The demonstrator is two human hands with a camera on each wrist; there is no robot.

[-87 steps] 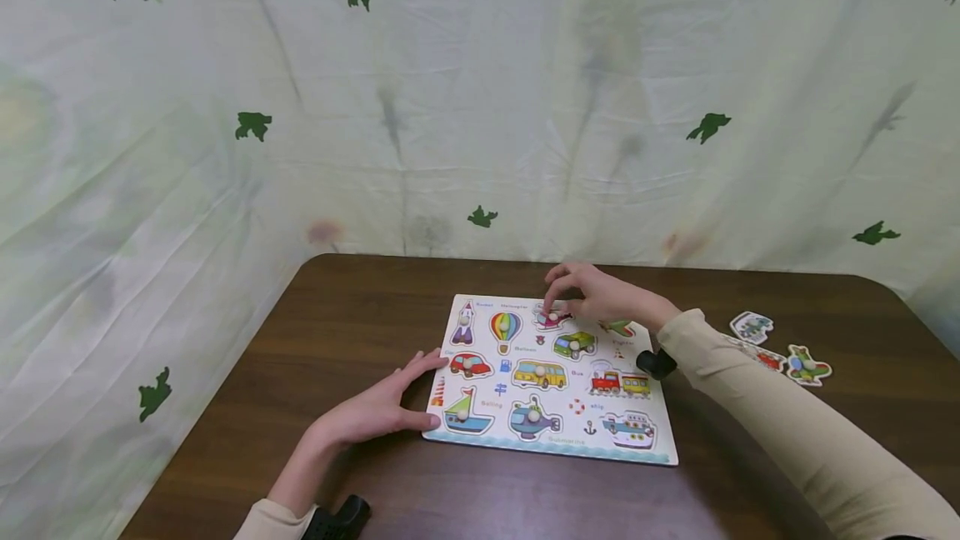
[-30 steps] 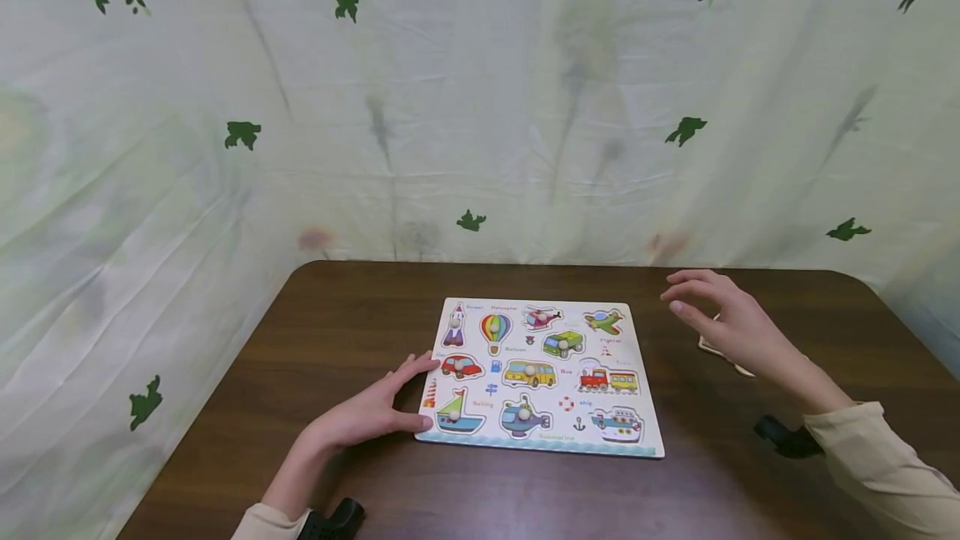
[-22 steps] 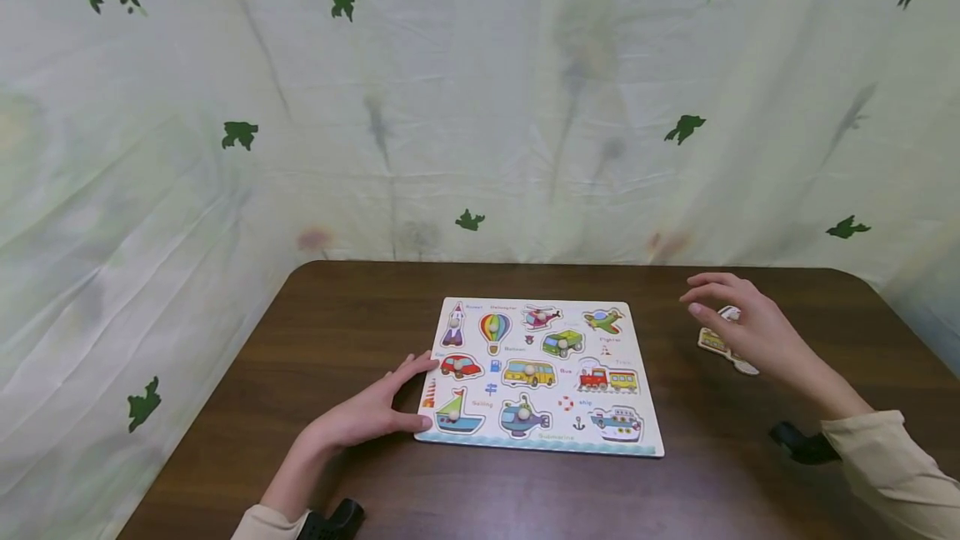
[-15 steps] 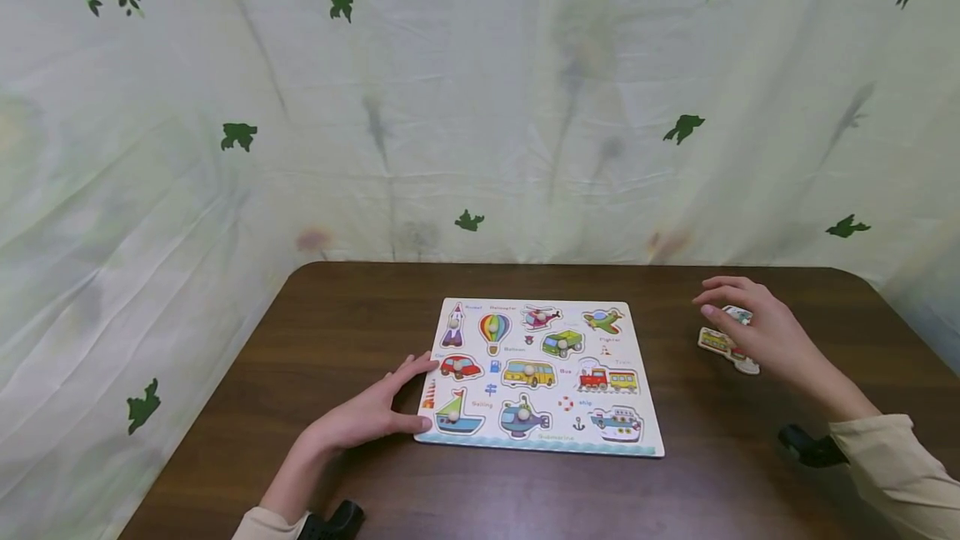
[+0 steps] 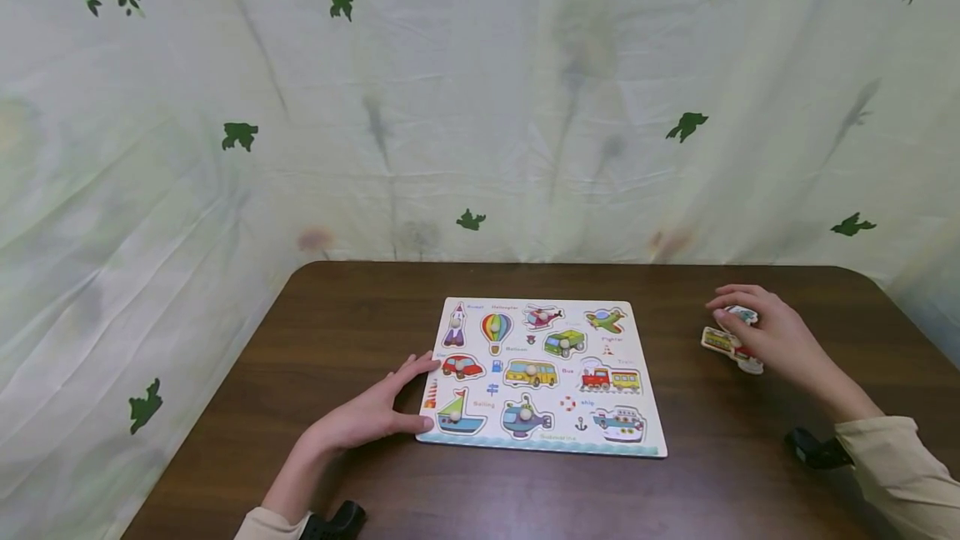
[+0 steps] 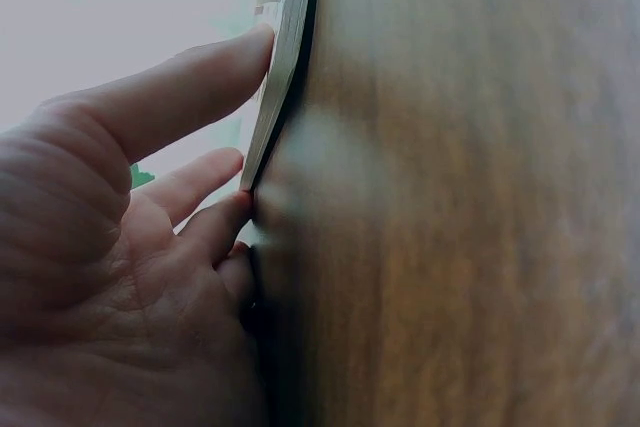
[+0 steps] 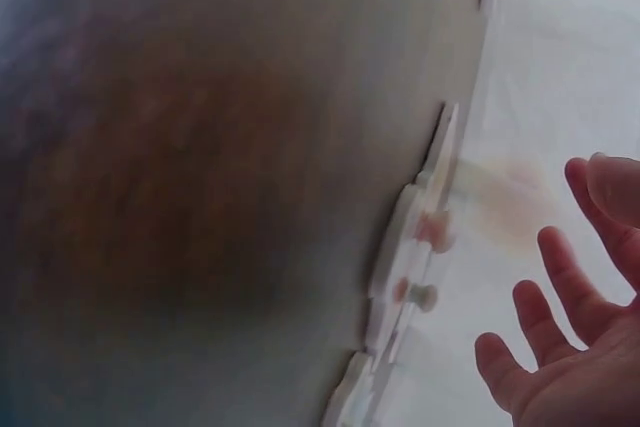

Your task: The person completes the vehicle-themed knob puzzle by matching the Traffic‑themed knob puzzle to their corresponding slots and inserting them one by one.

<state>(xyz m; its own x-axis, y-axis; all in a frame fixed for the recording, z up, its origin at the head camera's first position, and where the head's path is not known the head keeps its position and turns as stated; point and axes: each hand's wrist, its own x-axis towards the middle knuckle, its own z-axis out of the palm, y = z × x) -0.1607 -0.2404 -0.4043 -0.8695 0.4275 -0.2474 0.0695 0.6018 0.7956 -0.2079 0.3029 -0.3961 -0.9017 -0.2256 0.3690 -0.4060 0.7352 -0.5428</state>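
A white vehicle puzzle board (image 5: 632, 340) lies flat on the table, with round knobs on several of its pictures, such as the bus (image 5: 530, 373) and submarine (image 5: 527, 417). My left hand (image 5: 375, 415) rests at its left edge, thumb at the near corner and fingers spread farther up; the left wrist view shows them touching the board's edge (image 6: 285, 67). To the right, my right hand (image 5: 780, 348) hovers over loose puzzle pieces, partly hiding them. A yellow-and-red train piece (image 5: 718, 341) and a blue-and-white piece (image 5: 744, 314) show. In the right wrist view, spread fingers stand apart from knobbed pieces (image 7: 410, 257).
The brown wooden table (image 5: 337, 315) has rounded far corners. A pale cloth (image 5: 525, 107) printed with leaves and birds hangs behind it and along the left side. Black straps with small devices sit on both wrists.
My right hand has left the helicopter on the board and moved right, then lowered a little over the loose pieces. My left hand has stayed at the board's edge.
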